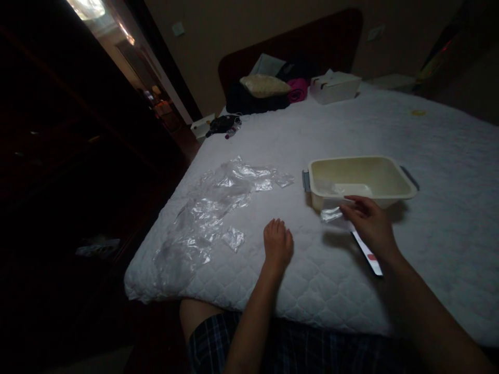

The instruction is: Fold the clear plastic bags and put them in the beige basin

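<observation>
My right hand [368,223] pinches a small clear plastic bag [332,214] between thumb and fingers, in front of the near wall of a cream plastic basin [351,161]. The basin has grey side handles and a bit of clear plastic inside at its left. Under my right hand lies a phone [367,253] with a lit screen, partly covered by the hand. On the white quilted bed [312,291], my left hand [278,241] rests with its fingers curled together; nothing shows in it. Left of it spread several crumpled clear plastic bags [210,208], one small bag lying apart from the pile.
Toward the headboard [331,41] sit a patterned pillow [265,85], a rolled pink cloth [297,90] and a white box [336,87]. A dark item [223,124] lies by the bed's left edge. A yellow ring-like thing [418,112] is at far right.
</observation>
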`<state>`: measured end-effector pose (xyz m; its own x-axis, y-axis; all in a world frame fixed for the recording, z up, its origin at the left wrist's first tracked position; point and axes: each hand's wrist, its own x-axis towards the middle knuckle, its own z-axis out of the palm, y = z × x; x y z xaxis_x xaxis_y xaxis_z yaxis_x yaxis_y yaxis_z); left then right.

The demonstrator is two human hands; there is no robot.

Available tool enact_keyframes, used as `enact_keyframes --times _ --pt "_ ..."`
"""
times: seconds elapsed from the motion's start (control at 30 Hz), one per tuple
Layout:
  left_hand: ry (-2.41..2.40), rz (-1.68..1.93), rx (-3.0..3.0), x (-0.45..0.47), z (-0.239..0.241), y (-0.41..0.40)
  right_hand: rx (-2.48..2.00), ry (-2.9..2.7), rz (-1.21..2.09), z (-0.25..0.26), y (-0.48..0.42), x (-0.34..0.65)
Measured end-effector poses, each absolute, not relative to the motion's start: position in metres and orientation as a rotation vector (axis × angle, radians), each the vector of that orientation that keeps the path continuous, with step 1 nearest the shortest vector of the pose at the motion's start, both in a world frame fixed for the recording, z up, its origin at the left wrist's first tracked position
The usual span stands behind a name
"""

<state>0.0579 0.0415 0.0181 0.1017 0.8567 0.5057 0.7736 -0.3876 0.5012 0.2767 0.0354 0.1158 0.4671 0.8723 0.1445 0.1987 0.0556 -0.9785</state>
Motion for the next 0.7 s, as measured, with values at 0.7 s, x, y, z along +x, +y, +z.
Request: enact_keyframes --times 0.7 --pt "1.845 1.025 2.506 0.053 -0.01 0.048 -1.783 -2.059 0.217 0.102 0.171 0.34"
